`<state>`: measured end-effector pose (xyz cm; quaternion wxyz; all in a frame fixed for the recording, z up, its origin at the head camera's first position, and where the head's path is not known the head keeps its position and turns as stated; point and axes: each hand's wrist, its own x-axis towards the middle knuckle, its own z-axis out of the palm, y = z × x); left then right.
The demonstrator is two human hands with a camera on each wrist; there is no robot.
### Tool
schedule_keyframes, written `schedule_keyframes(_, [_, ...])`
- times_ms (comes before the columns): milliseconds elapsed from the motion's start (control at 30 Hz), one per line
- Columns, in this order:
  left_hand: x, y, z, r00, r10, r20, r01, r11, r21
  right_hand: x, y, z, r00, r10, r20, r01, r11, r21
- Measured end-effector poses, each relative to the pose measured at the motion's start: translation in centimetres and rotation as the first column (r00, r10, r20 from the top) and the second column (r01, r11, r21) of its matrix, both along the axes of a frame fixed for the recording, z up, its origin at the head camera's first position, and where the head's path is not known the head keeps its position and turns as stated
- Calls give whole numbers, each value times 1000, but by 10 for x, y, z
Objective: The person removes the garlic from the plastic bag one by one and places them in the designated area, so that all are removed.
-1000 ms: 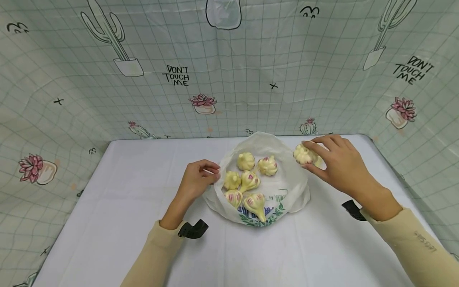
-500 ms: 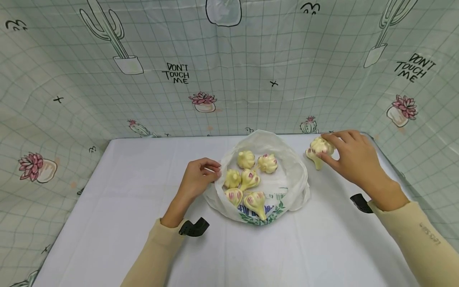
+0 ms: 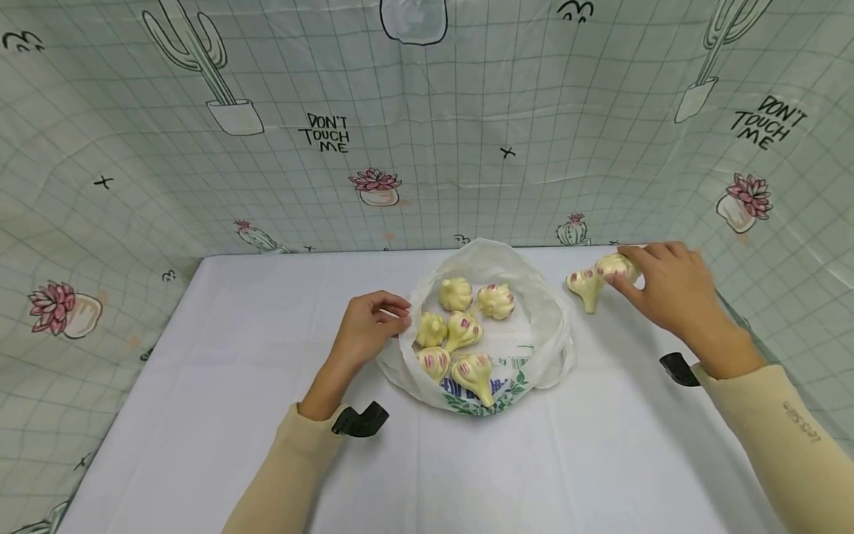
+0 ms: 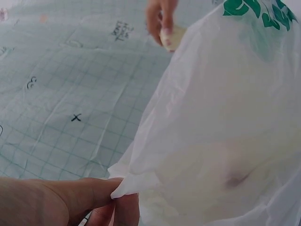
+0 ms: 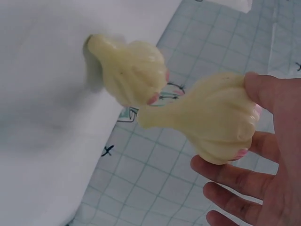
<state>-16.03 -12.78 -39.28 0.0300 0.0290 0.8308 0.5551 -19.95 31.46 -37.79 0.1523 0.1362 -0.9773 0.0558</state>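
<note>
My left hand [image 3: 368, 326] pinches the left rim of a white plastic bag [image 3: 554, 319] between thumb and fingers; the left wrist view shows the pinched edge of the bag [image 4: 188, 108] up close. Inside the bag lie several garlic bulbs [image 3: 474, 374], cream with pink streaks. To the right of the bag, my right hand [image 3: 674, 289] holds another garlic bulb [image 5: 216, 120] by its rounded end, thumb on one side and fingers on the other. Beside it a second garlic bulb [image 5: 134, 73] lies on the table, stem pointing toward the near side.
A white cloth covers the table [image 3: 267, 371]. Behind and at both sides hangs a grid-patterned curtain [image 3: 440, 126] with cactus drawings, close to the table's far edge.
My right hand has moved right, away from the bag, with its garlic bulb, and the bulb lying on the table has come into view. My left hand stays at the bag's rim.
</note>
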Motion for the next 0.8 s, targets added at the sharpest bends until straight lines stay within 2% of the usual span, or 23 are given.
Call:
schedule_keyframes(200, [-1, -1, 0, 1000, 7, 6, -7, 1000, 3, -6, 8, -3, 996, -47, 75, 46, 999, 25])
schedule_keyframes(800, [1, -2, -2, 1000, 15, 2, -15, 1000, 13, -19, 26, -20, 977, -133, 169, 123, 990, 68])
